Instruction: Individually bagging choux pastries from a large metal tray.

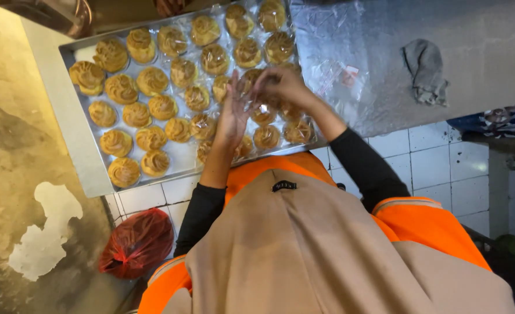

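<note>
Both hands [257, 99] seemingly pinching a clear wrapper [251, 87] — over the crowded pastry tray [83, 157], grey rag [424, 71] aside.

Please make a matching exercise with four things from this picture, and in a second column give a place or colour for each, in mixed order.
Things:
1. metal tray
2. grey cloth
3. red plastic bag
4. left hand

Places or colours:
A. on the floor, lower left
B. lies crumpled on the steel table, upper right
C. over the wrapped pastries, fingers up
D. holds rows of swirled golden pastries

Pairs: 1-D, 2-B, 3-A, 4-C
</note>
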